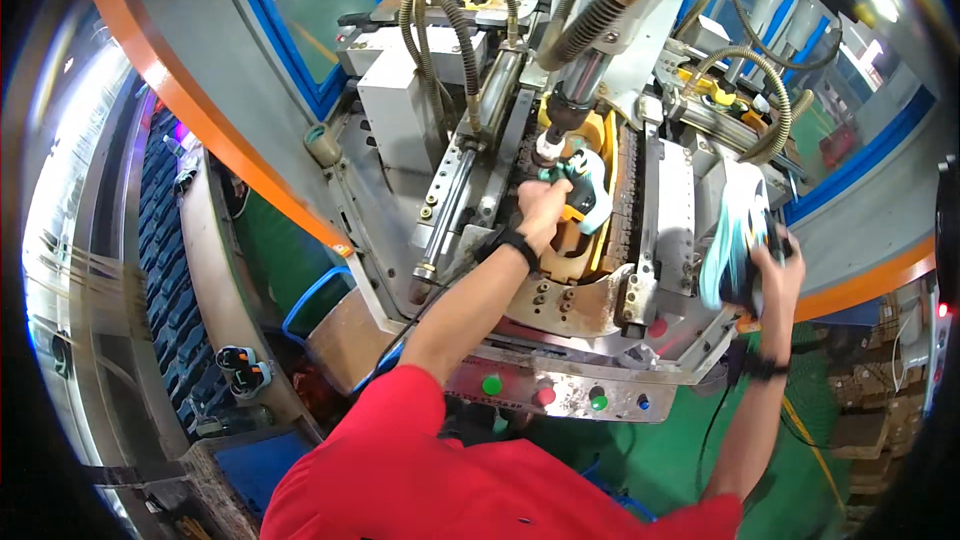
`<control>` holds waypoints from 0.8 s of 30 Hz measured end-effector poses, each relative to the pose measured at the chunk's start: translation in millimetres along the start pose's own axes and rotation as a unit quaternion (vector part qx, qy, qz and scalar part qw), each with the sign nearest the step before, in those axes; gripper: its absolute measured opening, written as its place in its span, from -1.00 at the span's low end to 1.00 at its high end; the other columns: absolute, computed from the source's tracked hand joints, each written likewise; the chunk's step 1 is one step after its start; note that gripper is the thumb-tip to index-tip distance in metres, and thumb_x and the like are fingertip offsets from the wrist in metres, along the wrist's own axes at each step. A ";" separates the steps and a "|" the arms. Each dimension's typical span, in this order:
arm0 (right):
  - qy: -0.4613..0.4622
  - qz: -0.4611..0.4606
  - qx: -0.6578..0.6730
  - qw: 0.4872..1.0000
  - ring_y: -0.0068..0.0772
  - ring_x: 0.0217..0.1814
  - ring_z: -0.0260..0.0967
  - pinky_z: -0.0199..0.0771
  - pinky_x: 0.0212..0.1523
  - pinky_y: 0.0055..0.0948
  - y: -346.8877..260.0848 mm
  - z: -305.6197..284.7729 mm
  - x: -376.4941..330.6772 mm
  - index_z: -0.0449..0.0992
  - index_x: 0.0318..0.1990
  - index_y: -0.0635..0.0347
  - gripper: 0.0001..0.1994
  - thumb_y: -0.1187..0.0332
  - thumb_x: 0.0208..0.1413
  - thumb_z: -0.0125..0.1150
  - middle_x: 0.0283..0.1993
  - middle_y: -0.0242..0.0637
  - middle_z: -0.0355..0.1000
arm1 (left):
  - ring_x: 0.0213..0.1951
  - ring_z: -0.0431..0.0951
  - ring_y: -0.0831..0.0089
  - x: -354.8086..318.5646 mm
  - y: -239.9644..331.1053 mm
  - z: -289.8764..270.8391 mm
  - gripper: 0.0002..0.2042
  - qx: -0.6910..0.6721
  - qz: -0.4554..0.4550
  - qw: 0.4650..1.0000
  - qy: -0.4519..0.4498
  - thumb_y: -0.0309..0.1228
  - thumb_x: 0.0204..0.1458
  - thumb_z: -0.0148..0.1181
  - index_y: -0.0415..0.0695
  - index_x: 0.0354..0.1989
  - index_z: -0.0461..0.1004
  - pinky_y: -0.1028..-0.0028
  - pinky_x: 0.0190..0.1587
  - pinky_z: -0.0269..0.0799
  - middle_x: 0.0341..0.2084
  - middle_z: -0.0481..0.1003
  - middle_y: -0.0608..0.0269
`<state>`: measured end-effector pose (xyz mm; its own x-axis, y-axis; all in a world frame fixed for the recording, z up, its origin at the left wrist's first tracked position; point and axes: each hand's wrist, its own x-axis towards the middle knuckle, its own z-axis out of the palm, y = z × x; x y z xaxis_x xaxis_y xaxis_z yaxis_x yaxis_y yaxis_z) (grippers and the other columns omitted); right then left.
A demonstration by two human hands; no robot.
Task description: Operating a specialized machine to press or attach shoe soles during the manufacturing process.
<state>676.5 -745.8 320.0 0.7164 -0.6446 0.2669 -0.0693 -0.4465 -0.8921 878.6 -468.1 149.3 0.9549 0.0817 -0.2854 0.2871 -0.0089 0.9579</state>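
Observation:
Inside the press machine, a white, black and teal shoe [597, 190] with an orange patch sits in a yellow-lined cradle [566, 266], beneath a vertical metal ram [578, 90]. Reaching in from the near side, my left hand [541, 208] is closed on the near left edge of this shoe; its fingertips are partly hidden. My right hand [780, 275], out to the right of the machine, is closed around a second shoe [738, 240], pale teal and white with black, held up in the air and blurred by motion. Each wrist wears a black band.
A front panel with round green, red and blue buttons [545, 397] lies below the cradle. Metal cylinders and ribbed hoses [440, 20] flank the ram. An orange curved rail [215, 130] borders the left, where another shoe [243, 371] rests beside a blue conveyor [180, 270].

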 end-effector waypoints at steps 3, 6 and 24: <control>-0.100 0.004 -0.248 0.964 -0.40 -0.27 0.38 0.39 -0.20 -0.42 -26.9 48.5 69.9 0.46 -0.19 0.44 -0.53 0.27 -0.27 0.33 -0.31 -0.17 0.48 | -0.61 0.46 0.47 -71.4 19.0 -55.5 -0.85 -0.158 -0.083 0.974 -0.142 -0.41 -0.03 0.26 -0.18 -0.55 0.49 0.51 -0.58 0.31 -0.53 0.52 0.34; -0.216 -0.017 -0.297 0.930 -0.06 -0.07 0.46 0.42 -0.07 -0.25 -38.3 141.3 89.0 0.43 -0.14 0.47 -0.38 0.07 -0.26 0.37 -0.15 0.16 0.48 | -0.40 0.50 0.50 -163.8 51.8 -128.6 -0.85 -0.223 -0.123 0.956 -0.143 -0.44 0.01 0.21 -0.27 -0.32 0.53 0.54 -0.43 0.37 -0.41 0.52 0.27; -0.220 -0.341 -0.145 0.902 0.14 -0.07 0.47 0.49 -0.06 -0.17 8.5 298.7 -52.0 0.40 0.03 0.39 -0.60 0.44 0.00 0.17 -0.09 0.11 0.48 | -0.28 0.50 0.43 -439.9 -27.9 -303.4 -0.71 -0.166 -0.031 0.878 0.447 -0.47 0.00 0.19 -0.43 -0.14 0.47 0.48 -0.16 0.42 -0.31 0.51 0.16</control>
<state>846.0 -530.7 189.6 0.8629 0.1210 0.4907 0.3581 -0.8315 -0.4247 427.5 -201.4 257.8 0.4536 0.8233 -0.3412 0.1573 0.3030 0.9399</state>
